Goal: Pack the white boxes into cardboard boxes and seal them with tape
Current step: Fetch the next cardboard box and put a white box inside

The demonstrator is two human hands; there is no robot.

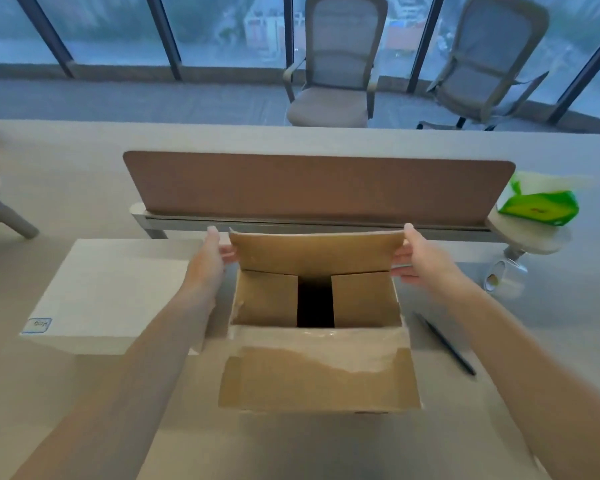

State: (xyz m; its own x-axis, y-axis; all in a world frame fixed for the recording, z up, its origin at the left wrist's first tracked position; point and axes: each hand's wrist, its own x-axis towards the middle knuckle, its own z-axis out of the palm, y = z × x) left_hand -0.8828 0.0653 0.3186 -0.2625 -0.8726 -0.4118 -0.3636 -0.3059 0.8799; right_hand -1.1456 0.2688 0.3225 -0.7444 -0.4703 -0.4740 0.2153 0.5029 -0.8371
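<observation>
A brown cardboard box [321,375] stands on the desk in front of me. Its near flap hangs toward me with old clear tape on it. Two inner flaps are folded in, leaving a dark gap between them. The far flap [316,252] stands tilted up. My left hand [210,259] holds the far flap's left edge and my right hand [416,259] holds its right edge, fingers curled round the cardboard. A flat white box [108,292] with a small blue label lies on the desk to the left, partly under my left forearm.
A roll of clear tape [504,277] stands at the right, and a black pen [445,342] lies beside the carton. A brown desk divider [317,185] runs across behind. A green tissue pack [539,204] sits far right. Two office chairs [336,64] stand beyond the desk.
</observation>
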